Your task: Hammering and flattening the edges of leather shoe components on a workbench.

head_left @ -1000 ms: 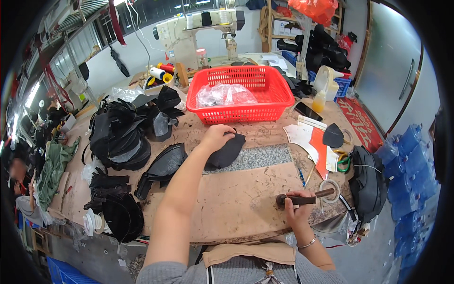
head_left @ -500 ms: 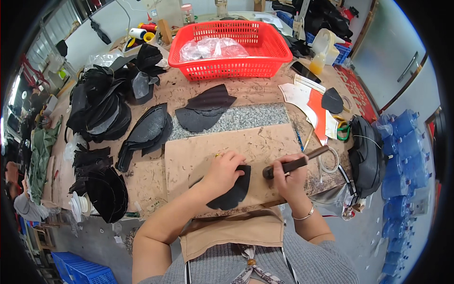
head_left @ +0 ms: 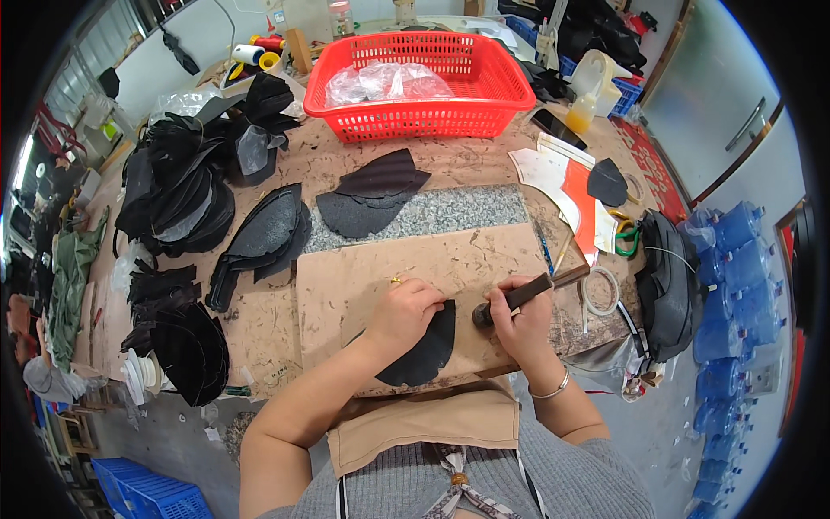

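A curved black leather-like piece [head_left: 425,353] lies on the brown board [head_left: 346,275] in front of me. My left hand [head_left: 404,318] rests over its left side, fingers and thumb drawn together at its upper edge. To the right, my right hand [head_left: 524,324] is closed around a dark hammer [head_left: 529,291]. Its round face is low over the board, apart from the black piece; whether it touches the board I cannot tell. Part of the black piece is hidden under my left hand and forearm.
Behind the board is a speckled stone slab [head_left: 467,212] with black pieces [head_left: 367,203] on it. More black stacks [head_left: 264,232] lie left. A red basket [head_left: 419,121] stands at the back. White-and-orange patterns [head_left: 558,190], green-handled scissors [head_left: 628,240] and a tape roll [head_left: 600,291] are right.
My left fingers have drawn together at the black piece's upper edge, showing more of its surface. The hammer has shifted slightly left, and its dark end is tilted up more.
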`<state>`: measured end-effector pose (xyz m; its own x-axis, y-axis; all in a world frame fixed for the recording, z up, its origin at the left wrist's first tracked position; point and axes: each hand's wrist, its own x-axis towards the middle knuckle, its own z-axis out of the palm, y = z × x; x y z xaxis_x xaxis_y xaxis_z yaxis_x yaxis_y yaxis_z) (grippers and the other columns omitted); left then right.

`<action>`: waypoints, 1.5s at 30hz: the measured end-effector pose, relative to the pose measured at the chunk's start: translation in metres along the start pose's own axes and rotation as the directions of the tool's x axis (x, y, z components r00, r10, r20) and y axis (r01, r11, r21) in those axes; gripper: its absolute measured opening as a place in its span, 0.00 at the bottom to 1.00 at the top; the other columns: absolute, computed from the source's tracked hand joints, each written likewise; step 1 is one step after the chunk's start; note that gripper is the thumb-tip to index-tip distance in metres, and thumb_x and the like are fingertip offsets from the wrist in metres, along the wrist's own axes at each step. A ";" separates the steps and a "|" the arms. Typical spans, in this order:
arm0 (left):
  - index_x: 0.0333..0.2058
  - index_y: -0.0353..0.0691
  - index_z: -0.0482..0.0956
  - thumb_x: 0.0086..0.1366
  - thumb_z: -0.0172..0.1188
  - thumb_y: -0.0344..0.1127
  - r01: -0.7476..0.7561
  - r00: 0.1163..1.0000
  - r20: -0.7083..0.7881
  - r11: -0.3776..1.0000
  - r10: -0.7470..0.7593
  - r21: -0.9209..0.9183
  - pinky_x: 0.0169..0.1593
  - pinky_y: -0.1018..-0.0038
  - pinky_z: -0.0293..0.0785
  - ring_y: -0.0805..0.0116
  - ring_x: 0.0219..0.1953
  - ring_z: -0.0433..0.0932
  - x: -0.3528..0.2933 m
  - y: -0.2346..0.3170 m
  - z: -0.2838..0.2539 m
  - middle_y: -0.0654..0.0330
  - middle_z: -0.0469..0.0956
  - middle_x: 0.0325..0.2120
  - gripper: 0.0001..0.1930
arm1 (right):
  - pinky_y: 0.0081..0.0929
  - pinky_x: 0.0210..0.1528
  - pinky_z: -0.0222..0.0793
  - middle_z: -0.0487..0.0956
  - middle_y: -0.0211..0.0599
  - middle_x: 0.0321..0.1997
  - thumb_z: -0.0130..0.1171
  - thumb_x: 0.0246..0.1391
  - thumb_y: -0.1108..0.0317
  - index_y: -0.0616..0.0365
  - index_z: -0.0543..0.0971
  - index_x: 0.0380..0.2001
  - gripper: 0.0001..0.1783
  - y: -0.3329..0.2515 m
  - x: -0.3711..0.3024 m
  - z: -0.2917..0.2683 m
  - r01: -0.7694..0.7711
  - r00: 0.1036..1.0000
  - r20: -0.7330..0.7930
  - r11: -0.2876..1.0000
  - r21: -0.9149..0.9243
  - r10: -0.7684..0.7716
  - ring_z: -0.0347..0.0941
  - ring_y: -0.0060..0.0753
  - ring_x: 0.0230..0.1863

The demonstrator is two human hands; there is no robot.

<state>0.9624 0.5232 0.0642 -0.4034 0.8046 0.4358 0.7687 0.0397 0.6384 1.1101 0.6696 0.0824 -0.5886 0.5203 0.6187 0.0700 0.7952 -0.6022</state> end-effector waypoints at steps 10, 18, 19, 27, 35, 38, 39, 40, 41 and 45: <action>0.31 0.41 0.79 0.52 0.55 0.29 -0.280 0.959 0.117 0.929 0.259 0.243 0.41 0.70 0.72 0.64 0.37 0.75 -0.005 0.000 -0.008 0.63 0.75 0.31 0.07 | 0.36 0.47 0.55 0.78 0.31 0.23 0.65 0.47 0.66 0.56 0.77 0.27 0.08 0.003 -0.002 -0.005 -0.008 0.999 0.047 1.000 0.006 0.008 0.72 0.37 0.28; 0.31 0.43 0.78 0.54 0.54 0.34 -0.412 0.910 0.186 0.762 0.370 0.500 0.39 0.74 0.69 0.69 0.36 0.74 -0.007 0.008 -0.007 0.65 0.73 0.29 0.07 | 0.34 0.45 0.57 0.78 0.30 0.21 0.64 0.48 0.68 0.55 0.77 0.26 0.06 -0.016 0.025 -0.004 0.098 0.982 0.164 0.995 -0.020 -0.094 0.72 0.34 0.24; 0.31 0.43 0.78 0.54 0.54 0.34 -0.411 0.910 0.187 0.758 0.369 0.506 0.39 0.74 0.69 0.69 0.36 0.74 -0.008 0.008 -0.007 0.65 0.72 0.29 0.07 | 0.34 0.45 0.57 0.78 0.29 0.20 0.64 0.48 0.68 0.54 0.77 0.26 0.06 -0.018 0.028 -0.004 0.104 0.983 0.152 0.995 -0.011 -0.101 0.72 0.34 0.24; 0.30 0.44 0.77 0.53 0.54 0.34 -0.404 0.912 0.147 0.775 0.383 0.487 0.39 0.73 0.70 0.68 0.36 0.74 -0.009 0.006 -0.005 0.64 0.72 0.28 0.07 | 0.34 0.44 0.57 0.78 0.27 0.22 0.66 0.44 0.70 0.52 0.76 0.26 0.07 -0.022 0.037 0.011 0.207 0.973 0.103 0.978 0.014 -0.207 0.71 0.33 0.22; 0.32 0.44 0.78 0.54 0.54 0.34 -0.367 0.930 0.176 0.810 0.323 0.457 0.40 0.72 0.71 0.66 0.35 0.74 -0.011 0.003 -0.004 0.63 0.73 0.30 0.07 | 0.34 0.43 0.59 0.76 0.24 0.21 0.68 0.42 0.69 0.50 0.76 0.23 0.08 -0.023 0.034 0.007 0.245 0.963 0.126 0.968 -0.047 -0.238 0.71 0.34 0.23; 0.33 0.42 0.79 0.54 0.54 0.32 -0.265 0.964 0.107 0.923 0.244 0.279 0.43 0.69 0.72 0.63 0.37 0.74 -0.013 -0.002 0.000 0.62 0.73 0.31 0.08 | 0.34 0.44 0.59 0.77 0.25 0.22 0.68 0.41 0.69 0.50 0.77 0.23 0.08 -0.014 0.027 0.021 0.234 0.963 0.135 0.972 -0.004 -0.232 0.72 0.33 0.25; 0.33 0.41 0.79 0.54 0.54 0.31 -0.214 0.976 0.071 0.960 0.205 0.180 0.43 0.68 0.72 0.62 0.38 0.75 -0.014 -0.004 -0.001 0.61 0.73 0.31 0.09 | 0.34 0.44 0.59 0.77 0.25 0.22 0.68 0.41 0.69 0.50 0.77 0.24 0.08 -0.012 0.026 0.020 0.214 0.967 0.142 0.977 0.003 -0.212 0.72 0.33 0.25; 0.34 0.41 0.79 0.54 0.54 0.30 -0.200 0.979 0.083 0.965 0.188 0.170 0.44 0.67 0.73 0.61 0.39 0.75 -0.014 -0.006 -0.003 0.60 0.73 0.32 0.09 | 0.34 0.44 0.59 0.78 0.25 0.22 0.68 0.41 0.69 0.50 0.77 0.24 0.08 -0.010 0.025 0.018 0.193 0.970 0.151 0.981 0.011 -0.193 0.72 0.33 0.25; 0.35 0.40 0.79 0.54 0.54 0.29 -0.185 0.981 0.096 0.970 0.171 0.159 0.45 0.67 0.73 0.60 0.40 0.75 -0.015 -0.009 -0.007 0.60 0.74 0.33 0.10 | 0.34 0.44 0.59 0.78 0.25 0.23 0.68 0.41 0.69 0.50 0.77 0.24 0.08 -0.008 0.025 0.018 0.172 0.972 0.159 0.985 0.020 -0.173 0.73 0.33 0.25; 0.39 0.40 0.81 0.51 0.57 0.24 -0.269 0.963 0.053 0.940 0.264 0.210 0.45 0.66 0.74 0.59 0.42 0.74 -0.014 -0.002 -0.013 0.60 0.75 0.37 0.14 | 0.34 0.44 0.58 0.78 0.25 0.23 0.68 0.42 0.70 0.51 0.77 0.24 0.08 -0.012 0.030 0.015 0.202 0.966 0.155 0.978 0.049 -0.208 0.72 0.33 0.25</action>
<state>0.9604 0.5041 0.0651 -0.1592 0.8165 0.5550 0.9355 -0.0549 0.3490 1.0798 0.6707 0.1010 -0.7081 0.2892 0.6442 -0.0898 0.8680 -0.4884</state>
